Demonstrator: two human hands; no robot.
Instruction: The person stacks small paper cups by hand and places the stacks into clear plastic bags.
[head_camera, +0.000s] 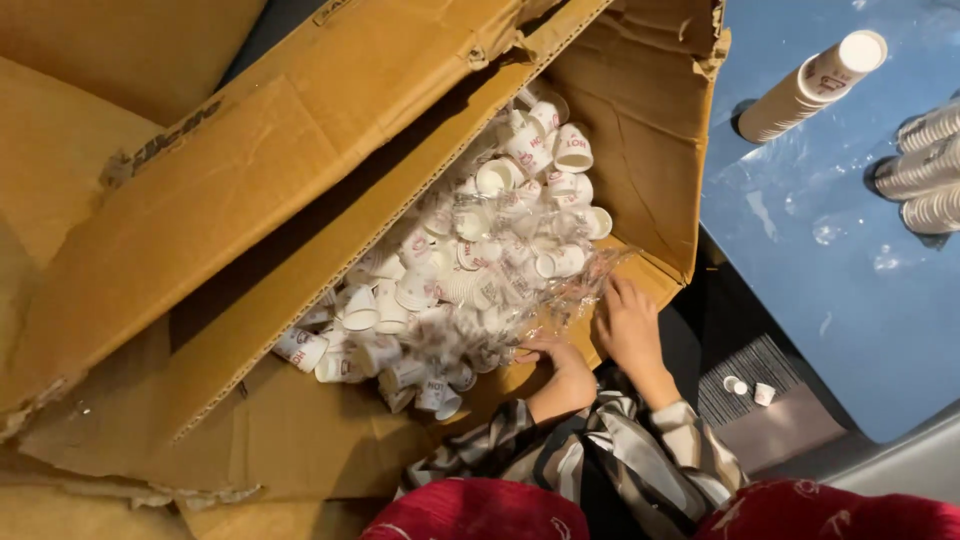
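Head view: a big heap of small paper cups (470, 260) fills the torn cardboard box (300, 170), loose clear plastic film (560, 300) over it. At five o'clock of the heap, the left hand (562, 368) and right hand (628, 325) press into the film; whether either grip holds anything I cannot tell. Few cups look sorted: stacked cups (815, 85) lie on the blue table (830, 260) at two o'clock.

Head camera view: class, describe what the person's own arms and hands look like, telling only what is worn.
Both hands, the left hand and the right hand, are bare: no gloves, and no rings or watch can be made out. Both forearms wear long sleeves of loose fabric, striped in black, grey and cream, reaching to the wrists.
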